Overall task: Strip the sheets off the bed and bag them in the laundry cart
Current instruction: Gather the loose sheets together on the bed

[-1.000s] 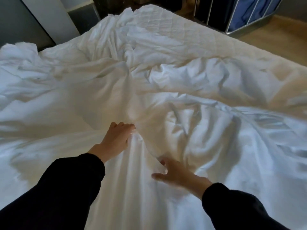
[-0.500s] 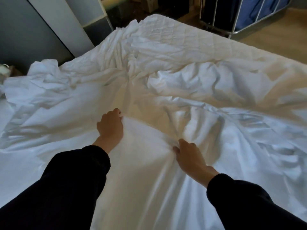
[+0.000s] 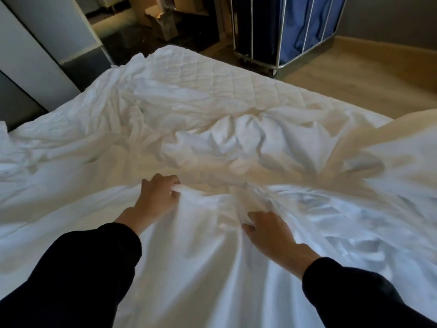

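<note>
Two arms in dark sleeves (image 3: 78,275) reach forward from the bottom edge over a bed covered by a loose white sheet (image 3: 201,268).

The left hand (image 3: 158,197) is clenched around a rolled fold of the sheet. Its fingers curl over the top of the fold and a short tube of cloth pokes out on the right side of the fist.

The right hand (image 3: 269,230) lies lower and to the right, well apart from the left. Its fingers dig into a gather of the same sheet, with the fingertips buried in the cloth and the thumb pressed against the fabric on the left. It appears to be grasping that bunch, since creases fan outward from it.

Between the hands the sheet forms a smooth panel that falls toward the viewer. Beyond the hands it piles into a rumpled ridge running across the bed, and at the right it is blurred.

Past the ridge, the far corner of the bed shows a bare quilted mattress pad (image 3: 212,74).

Farther back, on a wooden floor (image 3: 354,91), stands the laundry cart (image 3: 305,31), a metal frame holding a blue bag, well apart from the sheet. A pale panel (image 3: 35,62) rises at the far left.
</note>
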